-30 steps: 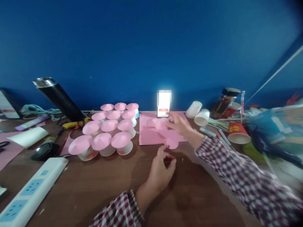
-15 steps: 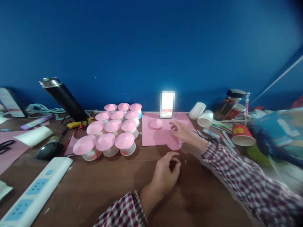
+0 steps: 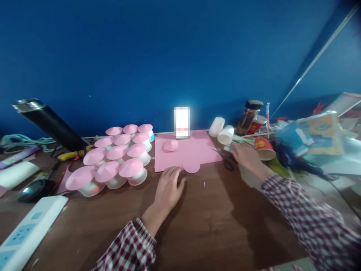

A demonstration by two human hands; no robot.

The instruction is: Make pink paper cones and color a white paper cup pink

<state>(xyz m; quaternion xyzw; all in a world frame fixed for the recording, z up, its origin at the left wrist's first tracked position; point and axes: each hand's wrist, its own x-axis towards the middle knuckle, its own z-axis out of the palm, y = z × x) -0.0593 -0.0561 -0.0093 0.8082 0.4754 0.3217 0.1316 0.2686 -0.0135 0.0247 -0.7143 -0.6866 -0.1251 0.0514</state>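
Observation:
My left hand [image 3: 169,188] rests palm down at the front edge of the pink paper [image 3: 197,148], its fingers loosely bent and the thumb apart, with nothing in it. Just beyond its fingertips, a round pink paper piece [image 3: 191,166] juts over the table edge of the sheet. A small pink paper cone [image 3: 170,145] sits on the sheet's left part. Out to the right, my right hand [image 3: 249,158] has its fingers closed about a small white tube [image 3: 229,147], most of which they cover. Black-handled scissors [image 3: 228,164] lie just left of that hand.
Several white paper cups with pink cone tops [image 3: 107,171] stand in rows at left. A phone [image 3: 182,122] leans on the blue wall. Two white cups [image 3: 225,134], a drink bottle [image 3: 248,118] and a red cup [image 3: 264,148] are at right. A power strip [image 3: 34,229] lies front left.
My right hand has moved right, from above the pink paper to the white tube. My left hand has gone forward to the paper's front edge. The view has turned right.

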